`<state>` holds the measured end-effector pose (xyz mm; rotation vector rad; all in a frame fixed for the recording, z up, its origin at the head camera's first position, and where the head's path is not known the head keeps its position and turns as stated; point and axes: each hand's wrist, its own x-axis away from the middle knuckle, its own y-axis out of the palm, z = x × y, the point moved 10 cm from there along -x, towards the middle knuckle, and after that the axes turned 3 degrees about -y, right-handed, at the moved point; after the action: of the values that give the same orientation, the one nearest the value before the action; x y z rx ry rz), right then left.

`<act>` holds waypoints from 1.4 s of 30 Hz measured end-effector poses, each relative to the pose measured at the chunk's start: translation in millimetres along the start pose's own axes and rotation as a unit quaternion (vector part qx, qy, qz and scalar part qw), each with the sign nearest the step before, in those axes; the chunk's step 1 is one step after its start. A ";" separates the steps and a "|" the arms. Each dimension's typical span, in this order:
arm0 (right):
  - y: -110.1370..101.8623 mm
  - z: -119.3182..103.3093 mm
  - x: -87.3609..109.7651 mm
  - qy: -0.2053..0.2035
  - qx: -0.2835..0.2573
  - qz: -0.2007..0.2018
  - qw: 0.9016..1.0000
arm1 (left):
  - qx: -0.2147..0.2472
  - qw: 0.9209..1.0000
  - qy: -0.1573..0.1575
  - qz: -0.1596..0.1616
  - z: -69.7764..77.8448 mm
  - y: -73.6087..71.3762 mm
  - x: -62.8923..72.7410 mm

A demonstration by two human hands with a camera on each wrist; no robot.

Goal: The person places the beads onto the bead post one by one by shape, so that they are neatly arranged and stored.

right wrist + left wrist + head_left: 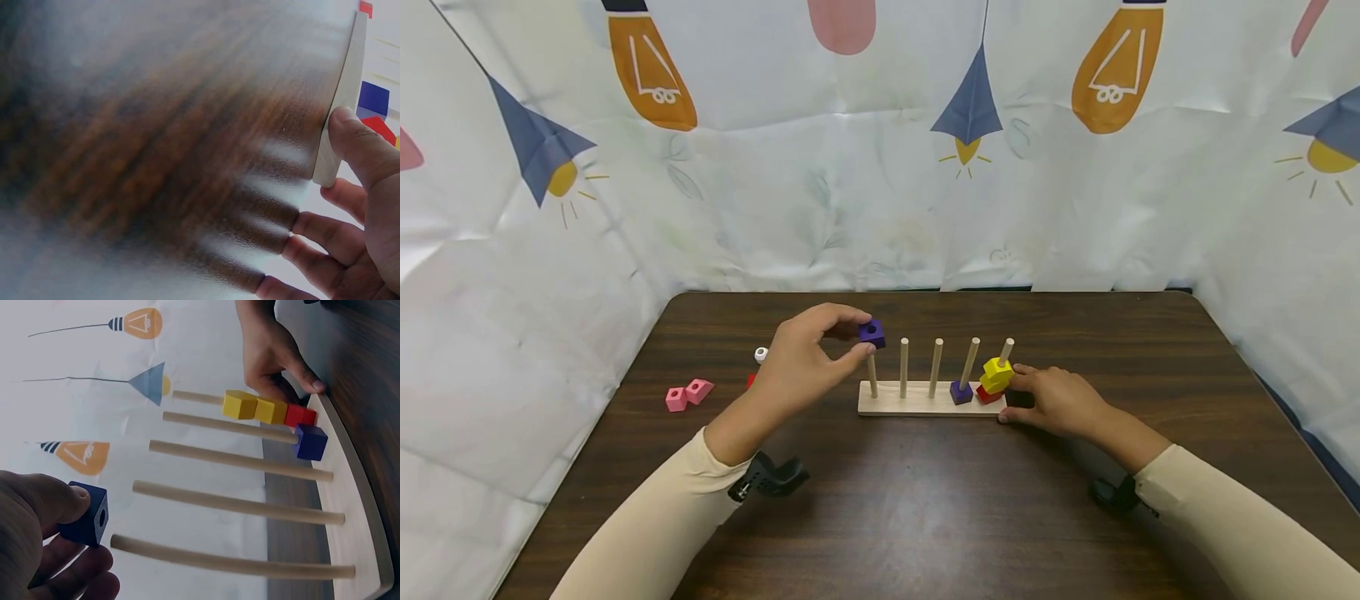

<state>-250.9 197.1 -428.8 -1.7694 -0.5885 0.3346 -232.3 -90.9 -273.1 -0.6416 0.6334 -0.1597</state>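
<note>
My left hand pinches a purple cube with a hole through it, between thumb and fingers. The cube is held at the tip of the leftmost peg of a wooden peg stand. At the stand's right end, my right hand grips the base, its thumb against the front edge. Two yellow blocks sit above a red block on the rightmost peg. Another purple block rests at the bottom of the peg beside it. Three pegs to the left carry no blocks.
Two pink blocks lie on the dark wooden table at the left. A white bead and a red piece are beside my left hand, the red one partly hidden. A printed curtain hangs behind the table.
</note>
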 end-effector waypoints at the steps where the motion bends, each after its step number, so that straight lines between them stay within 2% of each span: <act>1: 0.1 0.0 0.0 0.000 0.000 0.000 1.000 | -0.001 1.000 -0.002 -0.002 0.6 1.8 -0.9; 6: 0.2 -0.3 0.2 -0.001 0.001 0.000 1.000 | -0.002 1.000 -0.008 -0.015 3.5 10.1 -5.9; 13: 0.2 0.0 0.4 -0.004 -0.002 0.004 1.000 | 0.005 0.999 0.009 -0.033 12.7 24.7 -12.0; 21: 0.6 0.7 0.4 -0.005 -0.002 0.003 1.000 | 0.003 0.999 -0.001 -0.053 21.8 40.1 -18.9; 31: 0.2 0.7 -0.1 -0.008 0.003 0.006 1.000 | 0.015 0.998 0.017 -0.057 32.4 54.6 -26.0; 42: 0.1 0.8 -0.1 -0.006 0.003 0.004 1.000 | 0.016 0.997 0.009 -0.074 40.9 75.2 -32.7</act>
<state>-251.3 197.7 -429.2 -1.7664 -0.5886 0.3512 -237.9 0.5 -276.7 -0.6574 0.5993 -0.3130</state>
